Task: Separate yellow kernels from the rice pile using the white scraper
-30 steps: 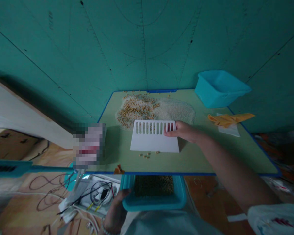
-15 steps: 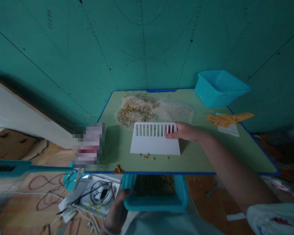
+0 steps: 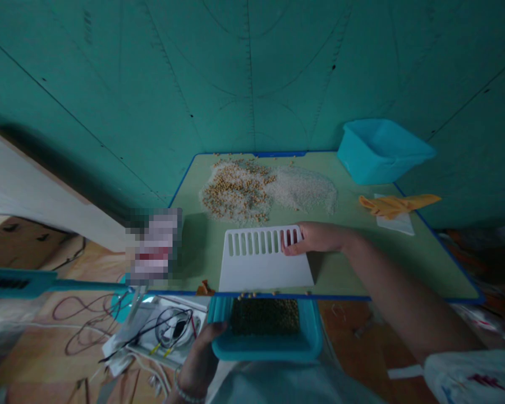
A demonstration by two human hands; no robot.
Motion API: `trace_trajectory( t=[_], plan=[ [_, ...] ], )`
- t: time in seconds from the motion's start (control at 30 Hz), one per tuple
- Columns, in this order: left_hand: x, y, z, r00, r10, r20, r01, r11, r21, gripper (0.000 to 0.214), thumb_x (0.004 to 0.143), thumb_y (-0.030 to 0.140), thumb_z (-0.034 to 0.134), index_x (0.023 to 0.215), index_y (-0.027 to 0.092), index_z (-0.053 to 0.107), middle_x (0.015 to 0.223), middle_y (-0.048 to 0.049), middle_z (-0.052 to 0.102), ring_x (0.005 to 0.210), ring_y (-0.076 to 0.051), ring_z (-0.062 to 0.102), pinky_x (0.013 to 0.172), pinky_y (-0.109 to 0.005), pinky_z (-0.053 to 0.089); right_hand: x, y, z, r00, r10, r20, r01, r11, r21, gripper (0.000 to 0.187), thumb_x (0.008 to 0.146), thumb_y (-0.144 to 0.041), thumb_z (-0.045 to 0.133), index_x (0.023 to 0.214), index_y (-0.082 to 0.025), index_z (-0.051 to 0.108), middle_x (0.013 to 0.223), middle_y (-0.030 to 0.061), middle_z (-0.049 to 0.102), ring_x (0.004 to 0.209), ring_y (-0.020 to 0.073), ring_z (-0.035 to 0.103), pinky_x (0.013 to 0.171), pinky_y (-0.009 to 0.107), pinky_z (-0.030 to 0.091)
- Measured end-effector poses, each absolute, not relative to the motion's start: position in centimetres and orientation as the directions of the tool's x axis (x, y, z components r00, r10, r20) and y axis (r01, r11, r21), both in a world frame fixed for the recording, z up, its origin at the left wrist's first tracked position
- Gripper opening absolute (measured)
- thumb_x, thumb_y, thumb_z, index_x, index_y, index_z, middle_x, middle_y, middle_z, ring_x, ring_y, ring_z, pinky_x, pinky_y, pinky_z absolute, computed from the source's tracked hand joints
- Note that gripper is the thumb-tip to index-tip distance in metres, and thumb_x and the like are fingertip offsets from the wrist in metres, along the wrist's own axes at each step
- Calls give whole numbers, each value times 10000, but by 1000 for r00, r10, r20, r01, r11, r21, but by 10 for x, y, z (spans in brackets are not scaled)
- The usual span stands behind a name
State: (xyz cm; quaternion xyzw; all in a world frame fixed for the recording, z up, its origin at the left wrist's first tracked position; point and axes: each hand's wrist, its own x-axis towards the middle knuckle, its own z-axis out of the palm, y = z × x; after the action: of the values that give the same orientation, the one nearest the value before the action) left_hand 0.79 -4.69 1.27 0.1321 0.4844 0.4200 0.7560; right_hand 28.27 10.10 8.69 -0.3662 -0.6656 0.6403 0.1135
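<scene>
Right hand (image 3: 315, 238): grips white scraper (image 3: 263, 266) at table (image 3: 362, 269) edge, beans (image 3: 252, 294) lined beneath it. Left hand (image 3: 197, 362): holds blue bin (image 3: 265, 353) below that edge.

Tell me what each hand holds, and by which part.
Right hand grips the white scraper at its slotted top right corner. Left hand holds the teal bin by its left rim.

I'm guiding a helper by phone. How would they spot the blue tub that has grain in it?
Find the blue-rimmed green table. Below its near edge the left hand holds a blue tub, under the white scraper. Unlike the second tub on the far right corner, it holds dark grain.
</scene>
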Motion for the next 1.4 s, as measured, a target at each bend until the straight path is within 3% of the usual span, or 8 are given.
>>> trace_trajectory(
  t=[0.17, 0.37, 0.6, 0.67, 0.77, 0.87, 1.1, 1.4],
  plan=[
    [7, -49, 7, 167, 775, -610, -500, 599, 625, 174, 640, 220, 625, 772, 225, 739, 863, 5, 765, 1030, -280, 593, 903, -360, 426, 283, 99, 87, -749, 595, -292, 322, -58, -945, 217, 677, -324, 654, 812, -165, 593, 763, -21, 613, 684, 99, 528, 646, 219, 398],
    [17, -49, 0, 203, 755, -624, -538, 618, 573, 307, 673, 183, 590, 958, 208, 699, 836, -26, 766, 983, -293, 615, 871, -389, 436, 282, 99, 87, -755, 580, -305, 337, -57, -940, 215, 674, -328, 657, 801, -168, 592, 763, -25, 623, 679, 102, 536, 670, 231, 401],
    [47, -47, -2, 266, 755, -600, -459, 646, 609, 266, 691, 147, 542, 869, 207, 730, 773, -17, 764, 794, -247, 658, 753, -345, 467, 280, 102, 90, -723, 642, -254, 270, -75, -960, 229, 655, -334, 674, 777, -160, 588, 751, -16, 615, 686, 105, 531, 684, 243, 405],
    [52, -44, 1, 310, 762, -569, -456, 644, 614, 283, 705, 142, 524, 891, 211, 726, 803, -22, 764, 825, -251, 654, 769, -350, 464, 288, 106, 94, -627, 751, -208, 196, -107, -975, 284, 636, -380, 683, 800, -169, 586, 792, -3, 618, 740, 124, 544, 719, 264, 413],
    [54, -41, 3, 328, 777, -537, -445, 629, 638, 305, 698, 139, 530, 919, 233, 718, 847, -24, 762, 899, -269, 638, 804, -365, 455, 313, 111, 101, -298, 947, -121, 91, -98, -991, 357, 630, -480, 658, 827, -194, 574, 852, 22, 612, 820, 166, 551, 748, 300, 427],
    [50, -37, 1, 318, 795, -517, -432, 607, 667, 314, 675, 148, 562, 933, 243, 714, 872, -33, 760, 984, -290, 605, 828, -379, 450, 344, 107, 102, -58, 998, -30, 84, -26, -996, 373, 653, -525, 618, 851, -214, 562, 907, 41, 601, 897, 200, 544, 762, 321, 432],
    [41, -33, -3, 346, 776, -528, -470, 630, 618, 336, 678, 131, 563, 958, 252, 703, 893, -24, 756, 1094, -283, 551, 925, -387, 404, 387, 70, 80, -13, 975, -220, 240, -211, -948, 415, 632, -500, 657, 892, -184, 589, 895, 61, 617, 831, 210, 563, 750, 350, 432],
    [25, -32, 1, 332, 776, -536, -477, 628, 615, 299, 668, 188, 587, 931, 256, 711, 872, 0, 764, 1100, -281, 550, 964, -369, 377, 361, 62, 78, -87, 944, -317, 239, -289, -927, 434, 605, -498, 673, 881, -174, 595, 884, 61, 646, 815, 206, 578, 747, 350, 436]
  ],
)
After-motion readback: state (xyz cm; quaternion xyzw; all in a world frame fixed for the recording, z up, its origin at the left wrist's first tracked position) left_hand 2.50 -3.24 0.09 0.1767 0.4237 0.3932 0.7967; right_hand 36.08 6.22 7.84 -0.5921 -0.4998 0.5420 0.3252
